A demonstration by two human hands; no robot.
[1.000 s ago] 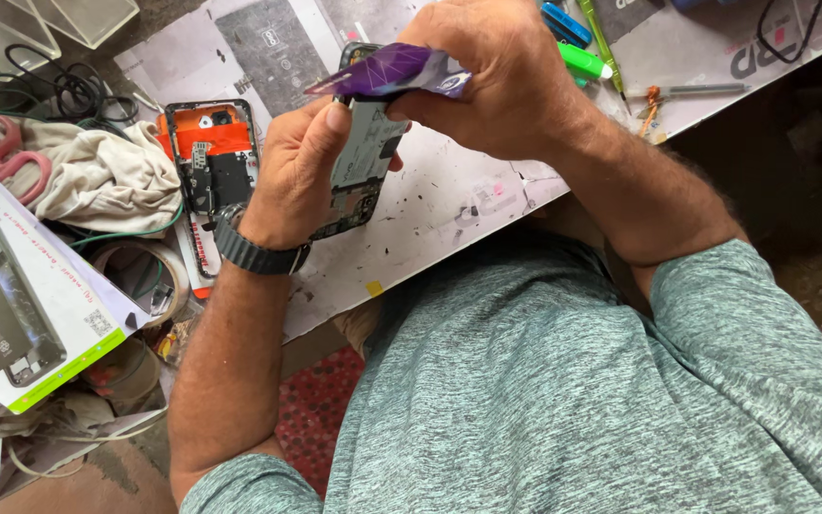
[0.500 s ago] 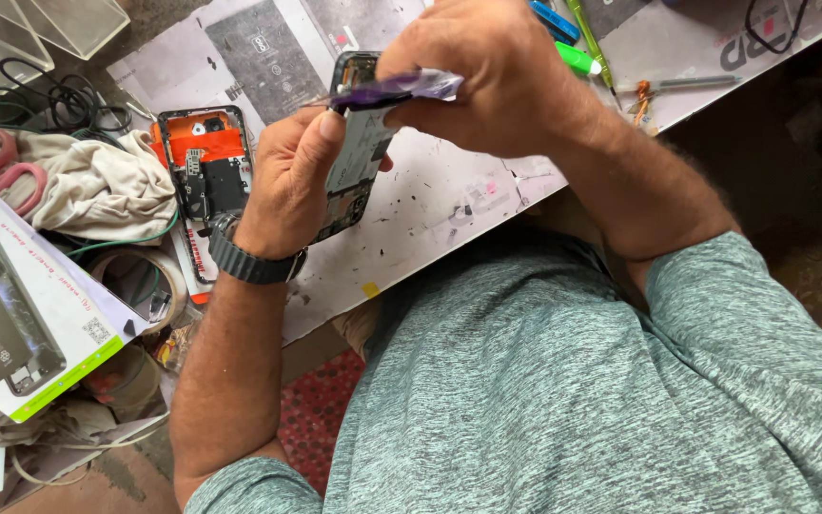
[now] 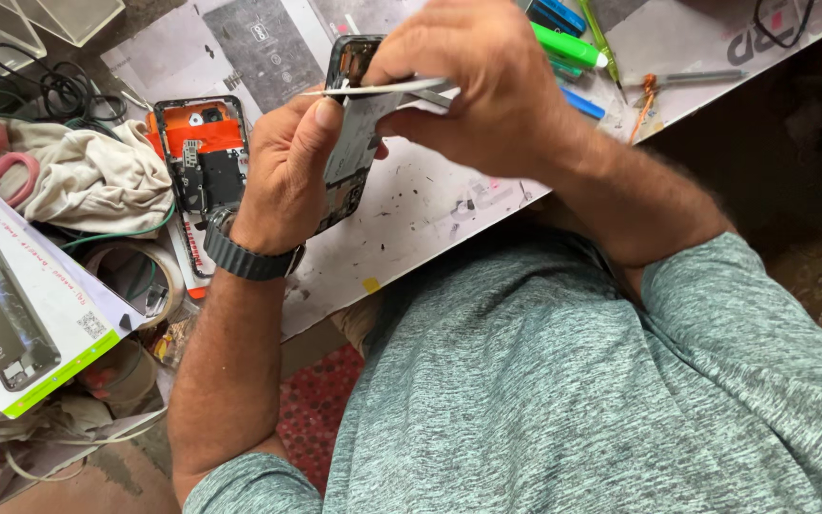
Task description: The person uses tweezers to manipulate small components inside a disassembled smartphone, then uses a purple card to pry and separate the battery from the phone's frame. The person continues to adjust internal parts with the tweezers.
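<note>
Shirt (image 3: 563,400) of grey-green knit fills the near foreground, the person leaning over a white work mat (image 3: 430,209) speckled with debris. Above it the left hand (image 3: 283,176), a dark watch (image 3: 244,257) on its wrist, grasps an opened smartphone (image 3: 349,143) by its long edges, thumb pressed on the grey inner face, the handset tilted upright off the mat. At about 2 o'clock from that hand, the right hand (image 3: 482,90) pinches a thin flat film strip (image 3: 382,88) lying edge-on across the phone's upper part; whether it touches the phone is hard to tell.

The phone looks light and rigid but fragile: exposed internals and a thin frame that would flex or crack, so holding it by the side rails, as here, seems safest. The strip looks flimsy, probably slippery, best pinched at one end.

At 9 o'clock of the left hand, a second phone frame (image 3: 202,152) with orange interior lies flat, a beige cloth (image 3: 88,181) farther left. At 8 o'clock lies a white battery box (image 3: 26,305). Farthest, at 1 o'clock, green and blue pens (image 3: 568,43) rest on the bench.
</note>
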